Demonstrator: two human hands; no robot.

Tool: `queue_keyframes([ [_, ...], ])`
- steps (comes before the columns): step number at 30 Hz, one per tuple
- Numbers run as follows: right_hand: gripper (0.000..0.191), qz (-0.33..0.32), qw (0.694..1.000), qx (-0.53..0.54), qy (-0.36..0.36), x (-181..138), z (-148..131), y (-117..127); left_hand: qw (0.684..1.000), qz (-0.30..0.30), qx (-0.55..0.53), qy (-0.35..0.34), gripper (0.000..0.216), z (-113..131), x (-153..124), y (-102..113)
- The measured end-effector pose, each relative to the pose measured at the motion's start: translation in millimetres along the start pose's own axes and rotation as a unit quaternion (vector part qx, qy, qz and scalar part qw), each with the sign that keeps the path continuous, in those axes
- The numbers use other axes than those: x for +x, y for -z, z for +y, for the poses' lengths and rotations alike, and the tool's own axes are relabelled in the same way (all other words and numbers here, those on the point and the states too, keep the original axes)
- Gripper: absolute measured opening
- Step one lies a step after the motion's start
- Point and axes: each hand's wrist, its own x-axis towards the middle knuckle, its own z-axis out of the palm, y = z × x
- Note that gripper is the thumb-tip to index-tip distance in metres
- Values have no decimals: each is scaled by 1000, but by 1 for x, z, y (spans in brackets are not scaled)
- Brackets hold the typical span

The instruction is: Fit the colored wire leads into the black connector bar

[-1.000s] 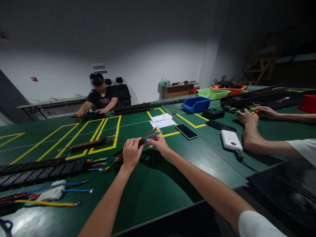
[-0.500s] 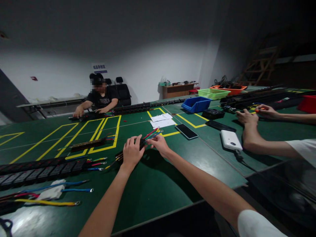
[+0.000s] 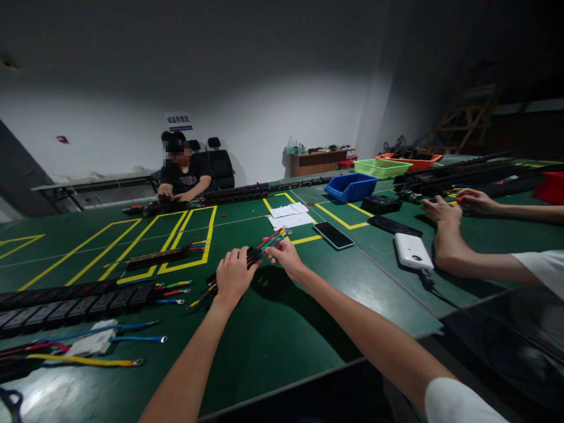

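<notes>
Reaching out from the near edge of the green table (image 3: 273,329), the person's arms are meeting over its middle, and both hands are working on one wire bundle (image 3: 264,242). The left hand (image 3: 231,275) is closing around the bundle's black casing, while the right hand (image 3: 286,257) is pinching the red, green and blue wires fanning out of its far end. Over the last second the bundle has been sinking slightly: the wire tips were standing higher, and now both hands are holding it lower and flatter, just above the table, with the grip unchanged, so the handling of the wire ends is going on without a break. Toward the near left corner, a yellow cable (image 3: 83,362) and a blue cable (image 3: 136,339) are lying loose beside a long black cable chain (image 3: 66,299), none of them moving. Further right, a dark phone (image 3: 332,235) and a white device (image 3: 412,249) are resting near a neighbour's hands (image 3: 440,208), which are staying where they were. Beyond them a blue bin (image 3: 350,187) is sitting, and at the far edge a seated co-worker (image 3: 180,173) is drawing one hand in closer to the body.
</notes>
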Motion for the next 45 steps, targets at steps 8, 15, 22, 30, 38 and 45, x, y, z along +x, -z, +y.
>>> queue_keyframes([
  [8, 44, -4, 1000, 16, 17, 1, -3, -2, 1000, 28, -2, 12, 48, 1, 1, 3],
  [15, 36, -4, 999, 33, 6, 4, -8, 4, 1000, 28, 4, 7, 50, -1, 1, 1],
  [22, 35, -24, 999, 19, 12, 6, -6, 8, 999, 35, 7, 0, 51, -2, 1, 1],
  [30, 32, -14, 999, 44, 4, 9, -8, 15, 999, 34, 3, 2, 51, -3, 2, 3],
  [38, 35, 0, 999, 42, 16, 9, -7, 13, 999, 37, 11, 1, 52, -4, 2, 2],
  [45, 33, -4, 998, 63, 1, 11, -8, 18, 998, 53, 43, -9, 52, -6, 2, -2],
])
